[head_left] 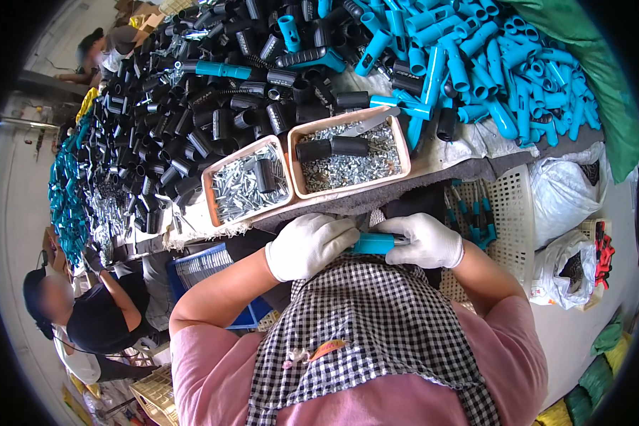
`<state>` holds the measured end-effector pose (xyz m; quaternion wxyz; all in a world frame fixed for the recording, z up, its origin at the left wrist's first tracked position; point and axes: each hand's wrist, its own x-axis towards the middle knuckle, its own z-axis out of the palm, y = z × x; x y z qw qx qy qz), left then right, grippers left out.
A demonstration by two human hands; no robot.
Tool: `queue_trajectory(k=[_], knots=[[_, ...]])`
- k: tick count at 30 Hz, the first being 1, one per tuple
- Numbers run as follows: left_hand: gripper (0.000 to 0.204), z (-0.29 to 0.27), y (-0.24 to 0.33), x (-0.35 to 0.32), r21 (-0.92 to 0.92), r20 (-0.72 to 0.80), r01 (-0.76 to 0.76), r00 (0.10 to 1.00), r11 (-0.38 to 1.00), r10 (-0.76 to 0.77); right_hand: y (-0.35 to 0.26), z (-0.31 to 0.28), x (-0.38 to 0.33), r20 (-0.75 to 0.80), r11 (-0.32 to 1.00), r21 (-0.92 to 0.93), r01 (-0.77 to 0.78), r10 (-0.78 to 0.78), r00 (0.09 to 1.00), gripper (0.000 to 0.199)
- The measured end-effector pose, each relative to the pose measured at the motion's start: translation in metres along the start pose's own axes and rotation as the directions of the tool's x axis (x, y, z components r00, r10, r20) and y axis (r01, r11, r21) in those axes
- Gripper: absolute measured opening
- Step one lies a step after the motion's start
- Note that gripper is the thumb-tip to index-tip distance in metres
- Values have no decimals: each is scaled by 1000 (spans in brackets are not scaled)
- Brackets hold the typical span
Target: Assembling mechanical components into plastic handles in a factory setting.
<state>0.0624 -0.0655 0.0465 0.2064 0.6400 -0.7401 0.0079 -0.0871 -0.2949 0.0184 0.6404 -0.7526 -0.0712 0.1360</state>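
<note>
In front of my apron I hold a teal plastic tube-shaped part (373, 244) level between both white-gloved hands. My left hand (312, 246) is closed over its left end, the fingers covering that end. At the other end my right hand (426, 241) pinches it, and a bit of grey metal shows by the fingertips. Just beyond my hands, on the table edge, sit two shallow bins. The left bin (211, 206) holds metal pins and a black sleeve (265, 175). Small metal hardware, two black sleeves and a flat metal strip (370, 122) lie in the right bin (406, 160).
Black sleeves (224, 122) are heaped across the table, with teal tubular parts (504, 78) at the right. A white crate (512, 220) with teal-handled tools (481, 213) and white sacks (564, 192) stand to my right. A blue crate (204, 273) and a co-worker (103, 312) are at left.
</note>
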Motion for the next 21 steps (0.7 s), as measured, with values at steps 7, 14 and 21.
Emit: queue_trajectory(k=[7, 14, 21], knots=[[34, -2, 0, 44, -109, 205, 243, 954, 964, -217, -32, -7, 3, 61, 847, -513, -139, 198, 978, 75], [31, 8, -67, 88, 54, 362, 722, 629, 690, -688, -20, -13, -25, -329, 924, 361, -124, 251, 910, 72], [25, 32, -80, 77, 155, 262, 702, 649, 695, -714, -20, -11, -27, -258, 715, 698, -22, 280, 925, 67]])
